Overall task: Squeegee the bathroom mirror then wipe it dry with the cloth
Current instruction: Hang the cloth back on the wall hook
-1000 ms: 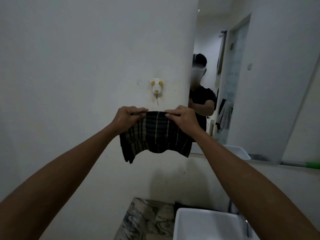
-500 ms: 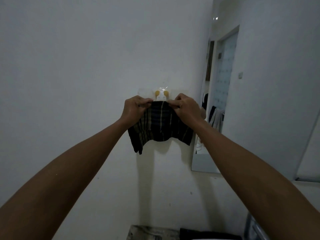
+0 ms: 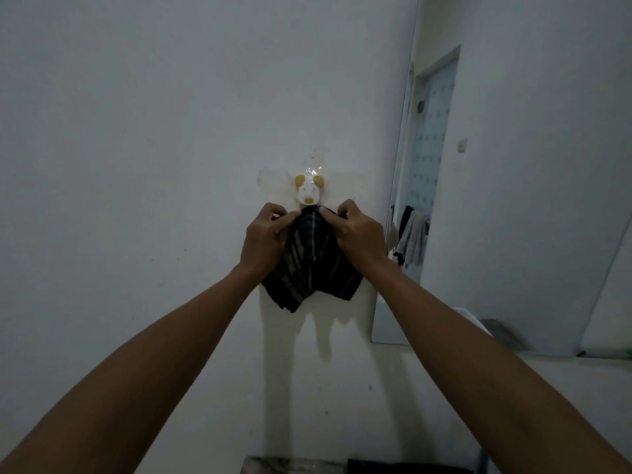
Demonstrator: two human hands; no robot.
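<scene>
While both hands, left (image 3: 265,239) and right (image 3: 359,234), pinch the striped cloth (image 3: 313,265) by its top edge between them, it hangs just under the wall hook (image 3: 308,191); gathering the edge narrow should seat it securely. Right of the hands stands the mirror (image 3: 513,200).

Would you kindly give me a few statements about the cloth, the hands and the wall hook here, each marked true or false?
1. Both hands grip the dark striped cloth. True.
2. The cloth's top edge is bunched just under the animal-shaped hook. True.
3. The right hand presses the cloth against the mirror. False: it holds the cloth at the wall, left of the mirror.
4. The left hand holds a squeegee. False: it pinches only cloth.
</scene>
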